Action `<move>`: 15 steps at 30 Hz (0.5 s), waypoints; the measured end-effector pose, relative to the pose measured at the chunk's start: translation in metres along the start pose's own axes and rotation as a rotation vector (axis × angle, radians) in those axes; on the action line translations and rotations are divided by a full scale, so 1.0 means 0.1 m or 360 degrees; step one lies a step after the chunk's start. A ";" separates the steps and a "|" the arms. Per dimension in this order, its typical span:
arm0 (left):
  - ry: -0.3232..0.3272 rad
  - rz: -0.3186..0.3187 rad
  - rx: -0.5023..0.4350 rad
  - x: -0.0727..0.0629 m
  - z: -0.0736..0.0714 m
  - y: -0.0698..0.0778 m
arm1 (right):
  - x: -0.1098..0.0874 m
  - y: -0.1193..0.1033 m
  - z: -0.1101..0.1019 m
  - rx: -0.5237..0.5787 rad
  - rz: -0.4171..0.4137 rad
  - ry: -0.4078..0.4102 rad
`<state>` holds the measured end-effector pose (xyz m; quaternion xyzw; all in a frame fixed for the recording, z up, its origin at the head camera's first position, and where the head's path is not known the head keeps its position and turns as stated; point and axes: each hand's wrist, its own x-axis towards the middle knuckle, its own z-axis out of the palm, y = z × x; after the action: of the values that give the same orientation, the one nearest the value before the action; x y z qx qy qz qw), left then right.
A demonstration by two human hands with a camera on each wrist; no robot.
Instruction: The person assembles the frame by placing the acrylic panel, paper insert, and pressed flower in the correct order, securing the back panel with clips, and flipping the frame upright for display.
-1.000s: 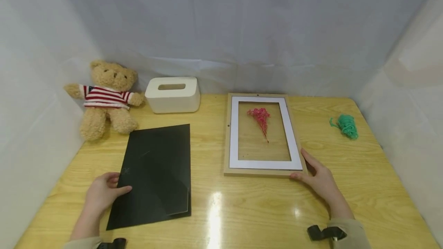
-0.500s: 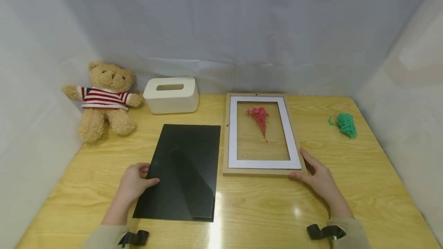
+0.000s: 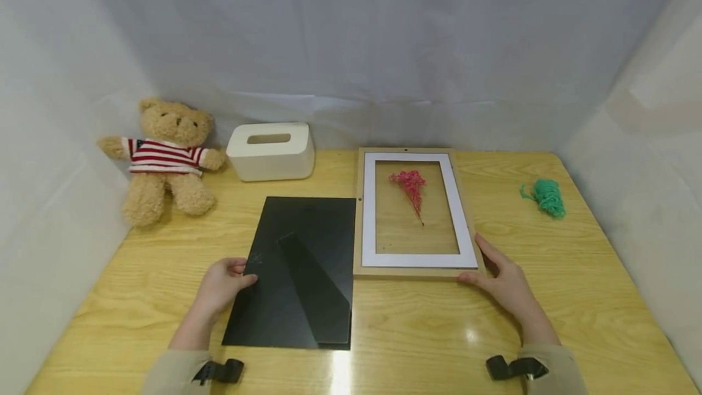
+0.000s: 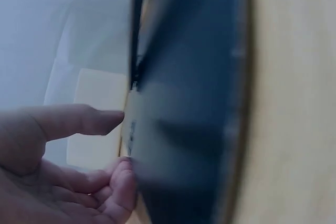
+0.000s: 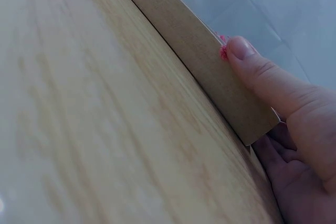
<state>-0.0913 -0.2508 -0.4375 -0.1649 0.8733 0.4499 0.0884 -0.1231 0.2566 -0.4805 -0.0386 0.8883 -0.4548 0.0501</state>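
Observation:
My left hand (image 3: pixel 218 288) pinches the left edge of a black frame backing board (image 3: pixel 263 316), thumb on top. On the board lies a black easel leg (image 3: pixel 315 291), which in the left wrist view stands slightly off the surface. The board's right edge is beside the lower left side of a wooden picture frame (image 3: pixel 417 274); whether they touch I cannot tell. My right hand (image 3: pixel 507 285) grips the frame's lower right corner, the thumb (image 5: pixel 257 69) along its near side. Inside the frame's white mat (image 3: pixel 370 212) lies a sprig of pink dried flowers (image 3: pixel 411 188).
A teddy bear (image 3: pixel 170 157) in a striped shirt sits at the back left of the wooden table (image 3: pixel 422 334). Beside it stands a white tissue box (image 3: pixel 271 160). A bundle of green yarn (image 3: pixel 548 198) lies at the right. Pale curtains (image 3: pixel 351 47) enclose the back and sides.
My left hand has moved the backing board to the right, close to the picture frame, and turned it slightly straighter. My right hand and the frame have stayed in place.

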 end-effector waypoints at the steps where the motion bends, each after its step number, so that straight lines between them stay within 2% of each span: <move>1: -0.0012 -0.0013 0.0001 0.00 -0.01 0.01 | 0.00 0.00 0.00 -0.0001 0.0001 -0.0001; 6: -0.0089 -0.0040 0.0005 0.02 -0.06 0.05 | 0.01 0.01 0.00 -0.0005 0.0014 -0.0004; 8: -0.0090 -0.0033 -0.0022 0.02 -0.08 0.05 | 0.01 0.02 0.00 -0.0006 0.0014 -0.0002; 12: -0.0090 -0.0037 -0.0150 0.02 -0.11 0.02 | 0.01 0.02 0.01 -0.0002 0.0004 -0.0004; 15: -0.0160 -0.0053 -0.0271 0.01 -0.14 -0.01 | 0.02 0.03 0.01 0.0003 0.0000 -0.0002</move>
<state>-0.0915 -0.2629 -0.4304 -0.1636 0.8234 0.5288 0.1252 -0.1246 0.2576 -0.4839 -0.0387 0.8878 -0.4557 0.0507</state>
